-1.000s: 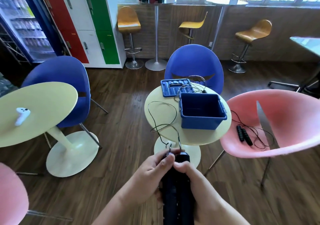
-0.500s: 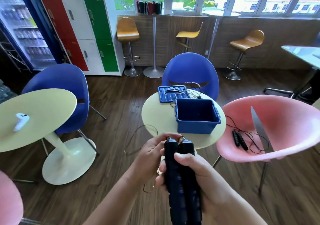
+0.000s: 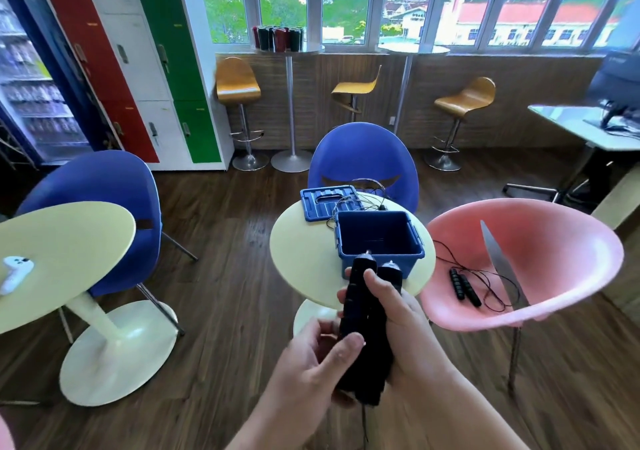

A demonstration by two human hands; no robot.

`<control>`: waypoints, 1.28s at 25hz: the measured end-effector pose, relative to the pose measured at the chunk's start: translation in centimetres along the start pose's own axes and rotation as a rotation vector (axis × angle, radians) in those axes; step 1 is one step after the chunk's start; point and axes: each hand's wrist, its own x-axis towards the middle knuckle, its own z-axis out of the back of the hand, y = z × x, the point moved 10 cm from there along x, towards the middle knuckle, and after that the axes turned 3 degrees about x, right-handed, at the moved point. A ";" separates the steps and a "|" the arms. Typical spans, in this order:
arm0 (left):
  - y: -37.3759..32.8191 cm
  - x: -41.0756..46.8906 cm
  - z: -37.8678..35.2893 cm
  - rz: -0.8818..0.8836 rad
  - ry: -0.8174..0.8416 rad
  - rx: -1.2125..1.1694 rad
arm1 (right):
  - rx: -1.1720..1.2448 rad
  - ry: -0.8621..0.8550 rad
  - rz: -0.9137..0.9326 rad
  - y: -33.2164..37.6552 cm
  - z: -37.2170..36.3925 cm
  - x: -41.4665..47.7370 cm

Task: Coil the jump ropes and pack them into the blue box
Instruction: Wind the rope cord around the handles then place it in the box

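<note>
Far left: a white controller (image 3: 14, 273) lies on a pale yellow round table (image 3: 69, 235). A blue chair (image 3: 104, 186) stands behind that table.

Low centre: the left hand (image 3: 308, 366) is raised with its fingers curled. Its thumb tip rests against the lower part of the jump rope handles (image 3: 360, 318). The hand is blurred, so it cannot be told whether it grips anything.

The right hand (image 3: 408, 332) is wrapped tightly round both black handles. They are held side by side, roughly upright, with the metal tips on top. Its fingertips show past the left handle. A thin cord (image 3: 363, 422) hangs below the handles.

Beyond the hands: a second round table (image 3: 294, 252) carries the blue box (image 3: 412, 254), which is open at the top. In this view the handle tips overlap the box's near wall. The blue lid (image 3: 327, 202) lies flat just beside the box, at its far left corner. A loose cord (image 3: 367, 190) lies on the table behind the box.

Right: a pink chair (image 3: 554, 259) stands close to the table. On its seat lies a second jump rope (image 3: 464, 287), uncoiled, with its two black handles together and its cord loosely looped.
</note>
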 end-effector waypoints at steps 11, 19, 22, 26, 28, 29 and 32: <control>-0.7 1.0 -2.6 -0.049 0.145 -0.007 | 0.055 0.115 0.003 1.0 -1.1 1.7; 0.8 3.1 -0.5 -0.154 -0.320 0.692 | -0.401 -0.145 0.121 -0.4 1.0 4.1; 0.5 3.9 -1.7 -0.296 -0.342 0.979 | -0.404 -0.210 0.112 -1.8 1.4 5.6; 1.7 4.0 -3.0 -0.265 -0.187 1.080 | -0.520 -0.227 0.140 -1.4 3.1 6.3; 2.1 3.1 -2.8 -0.226 -0.046 0.956 | -0.612 -0.148 0.148 -0.8 3.6 6.0; 1.1 2.6 -1.9 -0.260 -0.067 0.909 | -0.656 -0.101 0.166 -0.2 3.8 5.7; -4.2 3.4 3.7 -0.408 -0.359 0.730 | -0.917 0.113 0.225 1.7 3.2 3.7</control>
